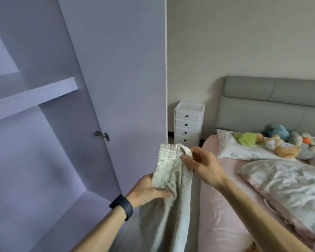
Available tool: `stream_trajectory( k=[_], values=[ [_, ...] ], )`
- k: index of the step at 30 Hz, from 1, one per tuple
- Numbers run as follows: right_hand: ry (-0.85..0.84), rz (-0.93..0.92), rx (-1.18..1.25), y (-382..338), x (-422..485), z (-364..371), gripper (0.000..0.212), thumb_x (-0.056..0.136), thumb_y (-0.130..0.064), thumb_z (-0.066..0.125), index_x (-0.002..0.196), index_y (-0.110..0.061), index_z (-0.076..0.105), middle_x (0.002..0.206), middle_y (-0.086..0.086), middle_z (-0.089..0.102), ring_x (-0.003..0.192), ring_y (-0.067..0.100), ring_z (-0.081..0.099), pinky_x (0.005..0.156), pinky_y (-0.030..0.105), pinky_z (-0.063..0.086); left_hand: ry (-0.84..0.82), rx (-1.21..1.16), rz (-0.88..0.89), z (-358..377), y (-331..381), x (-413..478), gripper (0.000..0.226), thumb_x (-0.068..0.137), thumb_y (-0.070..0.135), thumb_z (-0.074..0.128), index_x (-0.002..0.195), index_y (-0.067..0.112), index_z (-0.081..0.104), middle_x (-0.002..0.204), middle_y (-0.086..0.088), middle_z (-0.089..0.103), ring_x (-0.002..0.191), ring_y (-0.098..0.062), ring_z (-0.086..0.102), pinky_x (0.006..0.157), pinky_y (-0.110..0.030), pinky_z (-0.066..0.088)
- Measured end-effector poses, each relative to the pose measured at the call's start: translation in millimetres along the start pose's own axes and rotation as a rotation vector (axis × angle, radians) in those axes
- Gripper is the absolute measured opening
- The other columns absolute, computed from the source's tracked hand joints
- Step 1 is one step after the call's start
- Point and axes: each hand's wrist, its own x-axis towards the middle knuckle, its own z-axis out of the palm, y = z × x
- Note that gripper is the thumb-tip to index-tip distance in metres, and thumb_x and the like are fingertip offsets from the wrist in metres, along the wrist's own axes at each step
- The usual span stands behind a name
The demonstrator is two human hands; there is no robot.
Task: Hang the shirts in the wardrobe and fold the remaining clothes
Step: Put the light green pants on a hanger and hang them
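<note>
we've got the pale trousers (173, 180) up at the centre of the frame, between the open wardrobe (62, 106) on the left and the bed (225, 197) on the right. our left hand (149, 190) grips the gathered waistband — our right hand (202, 166) pinches its far edge. soft, light, floppy cloth, we'd say — best held at that waistband, legs dangling below.

One wide-angle view is given, taken from the person's head and directed forward and somewhat down. The left hand (149, 190) and right hand (204, 166), with the pale garment (171, 211) held between them, are seen close at lower centre. The wardrobe (33, 95) is framed at left, the bed (218, 206) at right, farther off.
</note>
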Motion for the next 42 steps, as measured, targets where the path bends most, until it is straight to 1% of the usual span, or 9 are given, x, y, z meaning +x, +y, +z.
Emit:
stream_trajectory(
  k=[6,9,13,16,20,25,32,36,42],
  values=[
    [-0.1,0.083,0.103,14,21,37,0.028,0.09,-0.032,0.071,0.09,-0.006,0.061,0.078,0.001,0.056,0.076,0.017,0.054,0.074,0.036,0.045,0.146,0.381,-0.102,-66,-20,-27,0.038,0.069,0.055,0.08,0.091,0.026,0.069,0.086,0.01,0.074,0.083,-0.012,0.07,0.076,-0.037,0.058],
    [-0.199,0.14,0.165,17,35,65,0.021,0.088,-0.021,0.072,0.092,-0.005,0.059,0.079,0.0,0.058,0.078,0.019,0.055,0.071,0.028,0.045,0.315,0.69,-0.071,-90,-14,-44,0.04,0.077,0.059,0.07,0.092,0.023,0.062,0.083,0.007,0.069,0.079,-0.018,0.066,0.07,-0.036,0.054],
    [-0.467,0.121,0.069,-6,54,122,0.031,0.083,-0.041,0.08,0.109,-0.033,0.067,0.101,-0.014,0.07,0.094,0.007,0.068,0.08,0.025,0.052,0.485,0.964,-0.106,-114,-18,-68,0.041,0.086,0.059,0.061,0.09,0.02,0.048,0.084,0.003,0.062,0.08,-0.028,0.058,0.061,-0.033,0.04],
    [-0.428,-0.01,-0.081,-16,67,162,0.012,0.088,-0.042,0.074,0.095,-0.032,0.074,0.089,-0.012,0.073,0.09,0.008,0.069,0.083,0.03,0.055,0.551,0.952,-0.185,-132,-35,-85,0.043,0.086,0.058,0.061,0.074,0.025,0.035,0.069,0.01,0.046,0.072,-0.024,0.05,0.056,-0.032,0.031],
    [-0.396,-0.164,-0.148,-24,85,197,0.004,0.093,-0.034,0.069,0.09,-0.035,0.07,0.08,-0.014,0.072,0.08,0.0,0.065,0.072,0.014,0.047,0.556,0.667,-0.261,-172,-62,-100,0.037,0.076,0.063,0.071,0.083,0.033,0.051,0.074,0.016,0.056,0.073,-0.008,0.055,0.058,-0.029,0.038],
    [-0.396,-0.373,-0.246,-32,118,234,0.013,0.096,-0.029,0.065,0.106,-0.024,0.071,0.104,-0.015,0.069,0.096,-0.001,0.061,0.083,0.002,0.04,0.348,0.428,-0.341,-197,-95,-103,0.05,0.079,0.051,0.075,0.12,0.031,0.054,0.105,0.014,0.062,0.097,-0.012,0.062,0.078,-0.024,0.049],
    [-0.294,-0.551,-0.351,1,155,257,0.022,0.1,-0.029,0.056,0.113,-0.018,0.069,0.106,-0.01,0.062,0.092,0.005,0.058,0.084,-0.002,0.034,0.579,0.894,-0.423,-218,-132,-114,0.03,0.096,0.049,0.048,0.117,0.03,0.06,0.107,0.008,0.064,0.099,-0.016,0.057,0.08,-0.032,0.041],
    [-0.33,-0.682,-0.386,26,167,284,0.022,0.105,-0.032,0.049,0.113,-0.02,0.064,0.109,-0.006,0.061,0.088,0.014,0.061,0.076,0.021,0.048,0.733,0.813,-0.494,-214,-148,-115,0.019,0.097,0.038,0.044,0.11,0.024,0.05,0.117,0.007,0.052,0.1,-0.023,0.053,0.083,-0.036,0.044],
    [-0.59,-0.633,-0.625,53,187,317,0.034,0.101,-0.016,0.048,0.13,-0.032,0.056,0.126,-0.005,0.061,0.086,0.027,0.068,0.072,0.039,0.058,0.839,0.66,-0.65,-203,-161,-117,0.025,0.1,0.019,0.036,0.117,0.037,0.032,0.08,0.008,0.058,0.065,-0.021,0.057,0.066,-0.035,0.047]
  ],
)
